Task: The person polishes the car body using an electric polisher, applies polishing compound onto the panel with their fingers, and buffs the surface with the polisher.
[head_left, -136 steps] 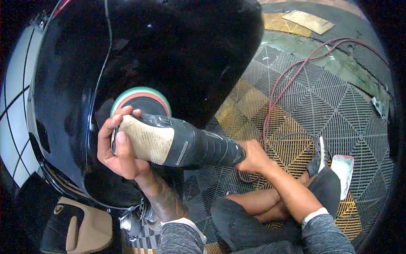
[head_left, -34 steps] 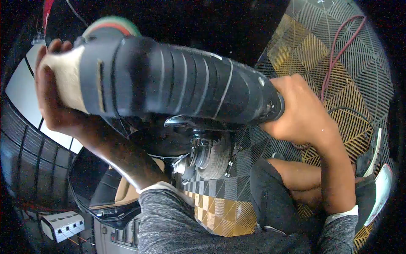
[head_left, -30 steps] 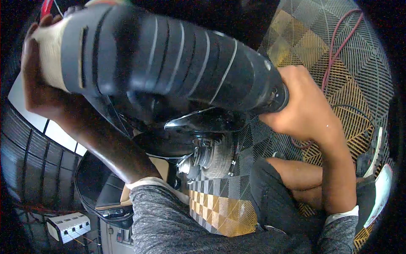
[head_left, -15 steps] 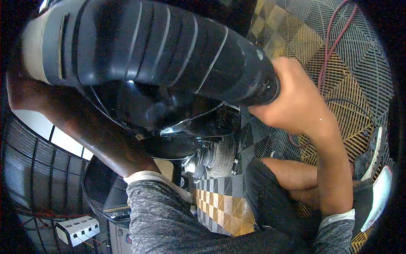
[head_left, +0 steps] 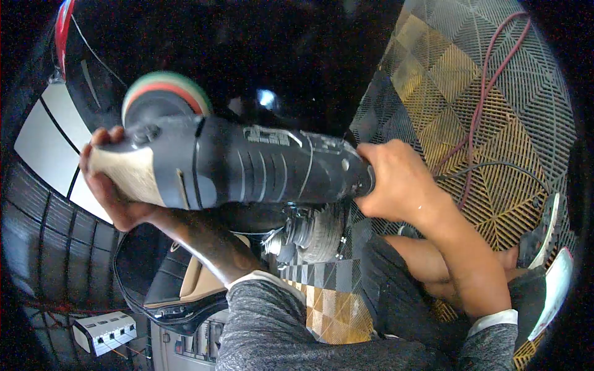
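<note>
A black polisher (head_left: 266,164) stretches across the middle of the head view. My left hand (head_left: 114,191) is wrapped round its front end, fingers curled over a pale, worn cover. At the other end, my right hand (head_left: 399,179) is closed round the rear of the body. The round pad (head_left: 176,89), with green and red-orange layers, sticks out behind the front of the polisher. It lies against or very near a glossy black car panel (head_left: 297,68); whether they touch I cannot tell. A bright light reflects in that panel.
Patterned floor tiles (head_left: 445,74) lie at right, crossed by a red hose (head_left: 479,111) and a dark cord (head_left: 507,164). A wheel (head_left: 325,235) shows below the polisher. An open black-and-tan bag (head_left: 167,278) and a white box with sockets (head_left: 105,332) are at lower left.
The polisher has moved down and away from my head, so its pad and my left fingers now show. Both hands have stayed on it, my right hand shifting down and slightly left.
</note>
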A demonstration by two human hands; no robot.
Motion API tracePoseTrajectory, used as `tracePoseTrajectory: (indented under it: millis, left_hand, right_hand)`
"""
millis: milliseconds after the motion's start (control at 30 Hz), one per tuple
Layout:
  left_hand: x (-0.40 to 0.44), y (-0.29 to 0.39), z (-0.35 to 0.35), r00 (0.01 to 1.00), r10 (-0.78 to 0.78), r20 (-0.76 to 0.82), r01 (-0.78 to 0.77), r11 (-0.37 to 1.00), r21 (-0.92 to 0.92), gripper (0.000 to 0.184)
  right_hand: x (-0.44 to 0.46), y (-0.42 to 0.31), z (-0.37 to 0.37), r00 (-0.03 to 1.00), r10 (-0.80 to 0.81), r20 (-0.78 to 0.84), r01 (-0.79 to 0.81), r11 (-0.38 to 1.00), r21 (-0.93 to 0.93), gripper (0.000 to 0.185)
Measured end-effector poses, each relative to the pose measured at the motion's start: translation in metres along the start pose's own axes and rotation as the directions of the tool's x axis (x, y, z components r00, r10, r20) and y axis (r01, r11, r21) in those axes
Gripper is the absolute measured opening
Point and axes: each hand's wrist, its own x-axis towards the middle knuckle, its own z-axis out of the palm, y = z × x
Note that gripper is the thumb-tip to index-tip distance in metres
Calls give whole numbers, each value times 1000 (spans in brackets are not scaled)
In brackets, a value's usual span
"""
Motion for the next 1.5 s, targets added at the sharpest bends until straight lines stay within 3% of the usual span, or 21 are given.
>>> tracePoseTrajectory:
  millis: [100, 133, 267, 300, 433, 500, 567, 600, 667, 700, 767, 800, 833, 900, 933, 1000, 1067, 1100, 1200, 1300, 1500]
  left_hand:
    - [-42, -11, -4, 979, 195, -56, -175, 950, 259, 52]
    - [-54, -8, -5, 978, 147, -150, -114, 971, 210, 51]
    - [-100, -8, -33, 986, 54, -161, -48, 998, 41, 48]
    - [-112, -22, -37, 945, 317, -84, -295, 933, 206, 47]
    - [-164, -22, -92, 956, 133, -263, -103, 987, 126, 53]
    - [-169, -27, -96, 942, 243, -232, -174, 943, 282, 52]
    - [-142, -7, -63, 969, 15, -247, 5, 997, 82, 42]
    - [-129, -7, -59, 969, 17, -245, 3, 997, 81, 42]
    - [-99, -14, -54, 898, 407, 168, -438, 788, 433, 42]
    - [-84, -16, -53, 871, 445, 210, -488, 732, 475, 43]
    - [-45, -2, -33, 958, 262, 115, -286, 897, 337, 45]
    - [-30, 5, -40, 996, -65, -68, 66, 998, 19, 46]
    - [-12, 9, -30, 999, -35, -15, 36, 996, 80, 48]
    - [31, 14, -9, 990, -117, 80, 120, 992, -30, 50]
    - [53, 19, 1, 968, -211, 135, 235, 952, -195, 50]
    - [86, 20, 51, 979, -152, -134, 172, 973, 155, 52]
    - [96, 16, 94, 996, 74, 44, -84, 947, 311, 53]
    - [116, 2, 81, 913, 283, 295, -362, 894, 265, 50]
    - [117, 6, 109, 949, 243, 199, -295, 908, 297, 48]
    - [117, 8, 113, 963, 204, 174, -253, 909, 333, 50]
    - [87, 9, 108, 994, 109, 32, -114, 949, 294, 53]
  right_hand:
    - [-4, -3, 16, 996, 26, 86, -18, 995, -96, 36]
    - [-5, -4, 22, 997, 22, 79, -14, 995, -103, 36]
    - [-9, -7, 41, 982, 58, 182, -28, 986, -164, 38]
    - [-10, -9, 44, 974, 62, 216, -21, 982, -187, 38]
    - [-14, -6, 65, 955, 68, 290, -8, 980, -201, 42]
    - [-13, -6, 69, 947, 79, 311, -18, 981, -194, 46]
    - [-13, -10, 65, 952, 72, 297, -16, 982, -189, 46]
    - [-13, -12, 62, 956, 66, 285, -14, 983, -183, 45]
    - [-12, -17, 50, 969, 66, 240, -28, 987, -158, 43]
    - [-11, -19, 41, 978, 66, 198, -39, 990, -134, 41]
    - [-9, -24, 17, 983, 59, 177, -39, 993, -115, 38]
    - [-7, -24, 8, 985, 49, 167, -34, 995, -92, 35]
    - [-7, -20, 3, 998, -10, 60, 12, 999, -32, 31]
    - [-5, -24, -19, 1000, -21, 2, 22, 999, -35, 30]
    - [-4, -27, -31, 1000, -21, -21, 20, 999, -26, 32]
    - [-3, -28, -44, 997, -32, -75, 35, 999, 32, 30]
    - [-3, -27, -51, 991, -40, -128, 52, 995, 90, 28]
    - [-3, -26, -53, 986, -36, -161, 57, 990, 128, 28]
    - [-5, -21, -51, 971, -60, -231, 110, 972, 207, 27]
    - [-11, -24, -50, 928, -91, -361, 132, 987, 91, 29]
    - [-2, -14, -37, 985, -19, -174, 51, 982, 180, 29]
